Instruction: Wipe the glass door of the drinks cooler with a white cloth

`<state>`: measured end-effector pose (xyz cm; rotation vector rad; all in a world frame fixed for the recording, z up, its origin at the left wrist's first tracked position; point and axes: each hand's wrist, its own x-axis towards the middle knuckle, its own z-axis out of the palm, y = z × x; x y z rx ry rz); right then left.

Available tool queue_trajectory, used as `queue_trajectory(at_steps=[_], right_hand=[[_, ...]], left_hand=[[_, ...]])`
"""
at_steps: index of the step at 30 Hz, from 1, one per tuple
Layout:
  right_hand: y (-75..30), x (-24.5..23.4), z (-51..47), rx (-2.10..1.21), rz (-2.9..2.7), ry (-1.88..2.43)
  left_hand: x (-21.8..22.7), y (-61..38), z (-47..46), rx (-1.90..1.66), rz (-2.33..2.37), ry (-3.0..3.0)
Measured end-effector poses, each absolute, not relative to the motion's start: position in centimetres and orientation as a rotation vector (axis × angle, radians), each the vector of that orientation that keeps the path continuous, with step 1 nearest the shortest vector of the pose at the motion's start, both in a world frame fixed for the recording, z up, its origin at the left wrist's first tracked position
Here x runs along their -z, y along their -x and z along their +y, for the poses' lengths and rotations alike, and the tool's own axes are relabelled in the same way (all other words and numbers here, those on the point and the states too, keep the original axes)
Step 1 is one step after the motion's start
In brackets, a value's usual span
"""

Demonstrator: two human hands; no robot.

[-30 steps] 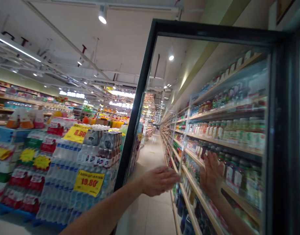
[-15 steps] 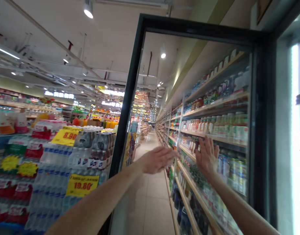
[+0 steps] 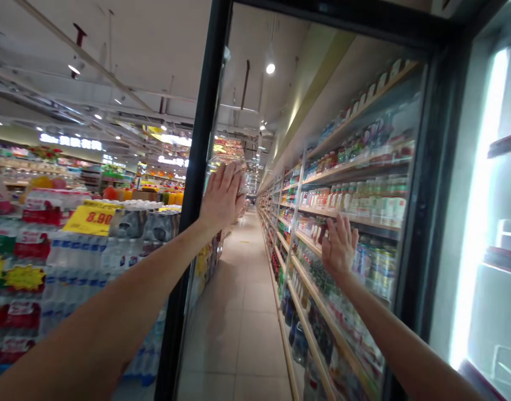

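In front of me a glass cooler door (image 3: 200,128) with a black frame stands swung out. My left hand (image 3: 222,195) lies flat against the pane near its left edge, palm forward, with the fingers stretched upward. Further right, my right hand (image 3: 341,245) is spread out at the same glass. Both hands are empty. Whether every fingertip touches the pane, I cannot tell. In the glass appear long shelves of bottled drinks (image 3: 358,195).
The lit cooler interior (image 3: 475,211) opens at the right. To the left stand stacked packs of bottled water (image 3: 72,278) and red-wrapped packs (image 3: 42,209), with a yellow price sign (image 3: 92,217). A tiled aisle floor (image 3: 239,312) shows in the glass.
My left hand has gone left and up, from a blurred sideways pose to flat against the pane. My right hand stays spread at the glass. The view has shifted, showing more of the cooler interior.
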<state>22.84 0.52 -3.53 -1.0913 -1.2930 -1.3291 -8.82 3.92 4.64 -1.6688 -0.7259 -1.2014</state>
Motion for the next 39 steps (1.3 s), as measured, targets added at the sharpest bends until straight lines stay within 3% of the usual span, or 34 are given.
queue_trajectory(at_steps=[6, 12, 18, 24, 27, 31, 33, 37, 39], right_hand=[[-22.9, 3.5, 0.5, 1.300, -1.297, 1.144], [-22.9, 3.5, 0.7, 1.281, -1.294, 1.156], [-23.0, 3.5, 0.7, 1.274, -1.310, 1.146], [-23.1, 3.4, 0.8, 1.251, -1.311, 1.159], [-23.0, 3.4, 0.6, 1.231, -1.312, 1.168], [-22.9, 3.4, 0.6, 1.224, -1.317, 1.185], [-22.9, 3.5, 0.7, 1.229, -1.311, 1.187], [-23.0, 3.6, 0.9, 1.252, -1.313, 1.159], [-23.1, 3.6, 1.1, 1.258, -1.319, 1.145]], left_hand=[[0.0, 7.8, 3.5, 0.549, -0.255, 1.985], [-2.8, 7.6, 4.6, 1.192, -0.716, 1.719], [1.0, 5.3, 4.0, 0.513, -0.116, 1.983], [-3.6, 8.9, 5.2, 1.207, -0.774, 1.684], [0.7, 10.0, 4.8, 1.053, -0.635, 1.769], [6.5, 10.6, 4.0, 0.450, -0.118, 2.009], [5.5, 10.5, 4.1, 0.501, -0.195, 1.994], [0.9, 8.7, 4.4, 1.023, -0.674, 1.783], [0.6, 6.9, 4.1, 0.939, -0.567, 1.848]])
